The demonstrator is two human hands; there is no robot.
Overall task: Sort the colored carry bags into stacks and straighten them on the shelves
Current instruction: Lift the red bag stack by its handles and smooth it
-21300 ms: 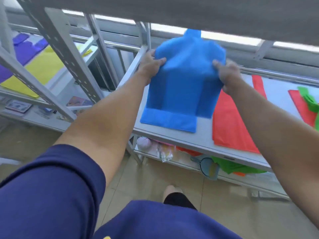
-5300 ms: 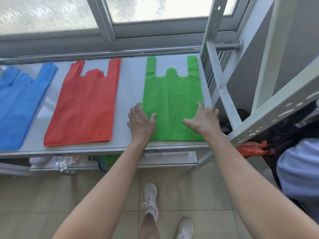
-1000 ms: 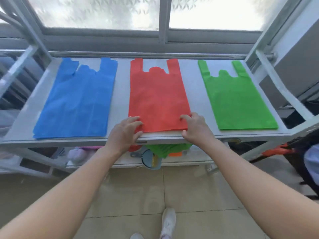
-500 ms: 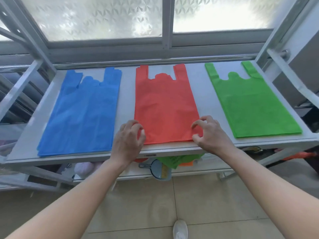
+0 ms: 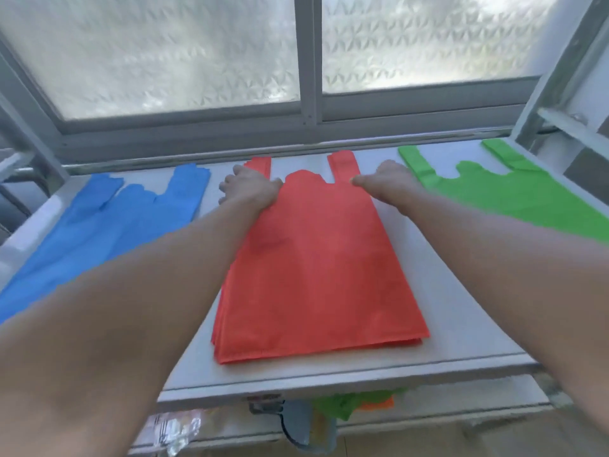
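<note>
Atop the red stack (image 5: 316,275) — left hand (image 5: 250,189), right hand (image 5: 389,183) press its shoulders, seemingly flat-fingered.

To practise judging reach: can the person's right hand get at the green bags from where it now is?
Probably yes. The right hand rests at the red stack's top corner, right beside the green bags' near handle, with only bare shelf between.

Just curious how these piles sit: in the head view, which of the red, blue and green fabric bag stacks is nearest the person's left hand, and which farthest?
1. Red fabric bag stack, centre: the left hand rests on it.
2. Blue fabric bag stack, just left.
3. Green fabric bag stack, far right.
</note>
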